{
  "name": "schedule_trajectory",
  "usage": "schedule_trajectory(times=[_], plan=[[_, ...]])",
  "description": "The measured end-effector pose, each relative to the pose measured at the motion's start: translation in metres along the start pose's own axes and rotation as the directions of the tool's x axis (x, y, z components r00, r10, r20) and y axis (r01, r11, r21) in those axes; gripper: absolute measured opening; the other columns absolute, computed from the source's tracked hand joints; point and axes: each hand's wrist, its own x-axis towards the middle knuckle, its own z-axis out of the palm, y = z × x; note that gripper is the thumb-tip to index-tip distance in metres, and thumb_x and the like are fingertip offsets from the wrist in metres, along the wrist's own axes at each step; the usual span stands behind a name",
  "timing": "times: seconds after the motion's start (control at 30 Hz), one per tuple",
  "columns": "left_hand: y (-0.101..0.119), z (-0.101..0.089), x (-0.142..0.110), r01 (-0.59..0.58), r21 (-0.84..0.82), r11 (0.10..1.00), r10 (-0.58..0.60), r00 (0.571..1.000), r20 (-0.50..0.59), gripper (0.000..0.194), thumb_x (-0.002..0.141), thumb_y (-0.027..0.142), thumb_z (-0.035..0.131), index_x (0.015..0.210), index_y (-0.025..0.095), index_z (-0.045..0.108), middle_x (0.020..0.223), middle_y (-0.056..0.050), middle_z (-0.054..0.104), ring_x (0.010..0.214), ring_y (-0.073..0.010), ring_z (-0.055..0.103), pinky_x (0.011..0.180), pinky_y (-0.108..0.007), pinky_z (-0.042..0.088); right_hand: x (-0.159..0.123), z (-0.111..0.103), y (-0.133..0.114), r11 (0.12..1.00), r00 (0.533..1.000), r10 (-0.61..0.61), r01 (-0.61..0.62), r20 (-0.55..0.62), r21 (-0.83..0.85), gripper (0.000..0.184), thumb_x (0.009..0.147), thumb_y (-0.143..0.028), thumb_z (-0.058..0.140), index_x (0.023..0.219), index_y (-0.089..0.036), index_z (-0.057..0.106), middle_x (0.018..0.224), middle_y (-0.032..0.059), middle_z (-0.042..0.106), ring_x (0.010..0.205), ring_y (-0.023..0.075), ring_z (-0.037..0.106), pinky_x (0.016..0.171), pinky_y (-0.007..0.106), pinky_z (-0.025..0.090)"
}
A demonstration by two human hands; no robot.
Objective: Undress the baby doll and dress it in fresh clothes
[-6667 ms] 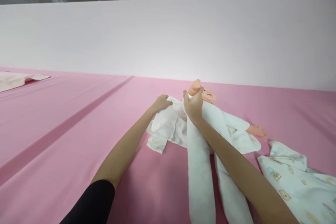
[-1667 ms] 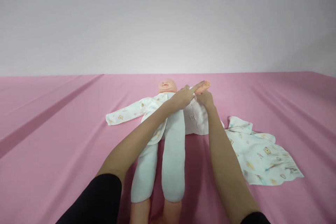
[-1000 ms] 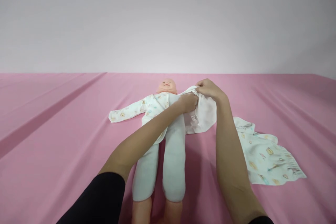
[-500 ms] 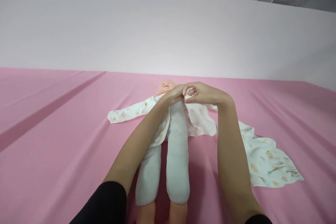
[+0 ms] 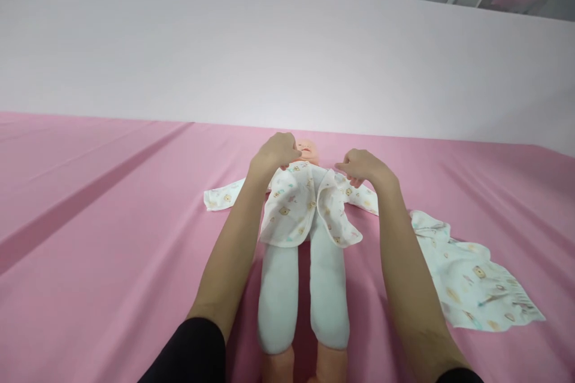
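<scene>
A baby doll [image 5: 282, 296] lies on its back, head far from me and legs toward me. Its body and legs are pale cloth. On it is a white baby jacket [image 5: 287, 209] with small printed figures, its sleeves spread sideways. One front panel covers the chest; the right one is curled back, leaving part of the torso bare. My left hand [image 5: 276, 152] hovers by the doll's neck and collar, fingers loosely bent and apart. Over the jacket's right shoulder is my right hand [image 5: 360, 166], thumb and fingers apart, with nothing visible in it.
White printed baby trousers [image 5: 476, 278] lie to the right, beyond my right forearm. A pink sheet [image 5: 112, 239] with creases covers the surface. At the back rises a plain white partition [image 5: 269, 54].
My hands have moved apart from over the doll's chest. The right front panel, lifted between them before, has dropped beside the torso. The view has shifted slightly left.
</scene>
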Motion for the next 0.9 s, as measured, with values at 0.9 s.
schedule_trajectory(times=[0.9], plan=[[-0.012,0.082,0.009,-0.079,0.250,0.965,0.140,0.961,-0.240,0.029,0.086,0.036,0.037,0.101,0.019,0.055,0.104,-0.010,0.061,0.090,-0.0272,0.061,0.073,-0.035,0.045,0.059,0.100,-0.023,0.836,0.727,-0.105,0.434,-0.678,0.337,0.035,0.064,-0.002,0.045,0.093,-0.013,0.060,0.099,0.0082,0.061,0.093,0.0166,0.055,0.086,0.025,0.042]])
